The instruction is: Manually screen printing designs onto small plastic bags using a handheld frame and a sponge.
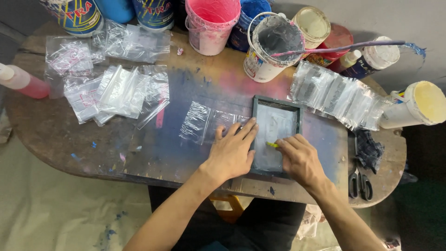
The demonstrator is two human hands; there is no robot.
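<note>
A small dark-framed printing screen [277, 101] lies flat on the paint-stained wooden table [139, 153]. My left hand [233, 151] presses flat on the screen's left frame edge, fingers spread, partly over a clear plastic bag [197, 122] that lies beside the screen. My right hand [299, 158] is closed around a small yellow tool [272, 144] and holds it against the mesh near the screen's middle.
Piles of clear plastic bags lie at the left [116, 90] and upper right [341, 97]. Paint tubs and cans [211, 23] crowd the far edge, one holding a stick [339, 48]. A pink bottle [21, 81] lies far left; scissors [360, 183] and a dark rag [369, 148] at right.
</note>
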